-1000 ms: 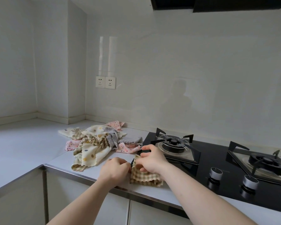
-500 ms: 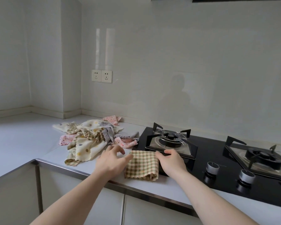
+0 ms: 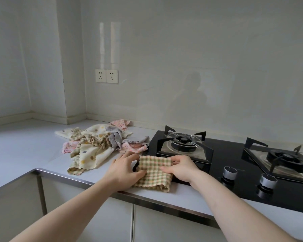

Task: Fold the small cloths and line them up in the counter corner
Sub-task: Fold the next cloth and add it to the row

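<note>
A yellow-green checked cloth [image 3: 154, 170] lies spread near the counter's front edge, partly over the hob's left corner. My left hand [image 3: 124, 169] grips its left edge with thumb on top and fingers curled at the cloth's upper left. My right hand [image 3: 180, 167] holds its right edge, fingers pinching the upper right corner. Behind and to the left lies a loose pile of small cloths [image 3: 94, 144]: cream with dots, pink, grey and checked ones, all crumpled.
A black gas hob [image 3: 217, 159] with two burners and two knobs [image 3: 230, 171] fills the counter to the right. The white counter [image 3: 21, 147] bends into a corner at the left, by a wall column. A double socket [image 3: 106, 76] sits on the wall.
The checked cloth went from bunched between both hands to spread flat. My hands moved apart to its left and right edges and now both grip it.
</note>
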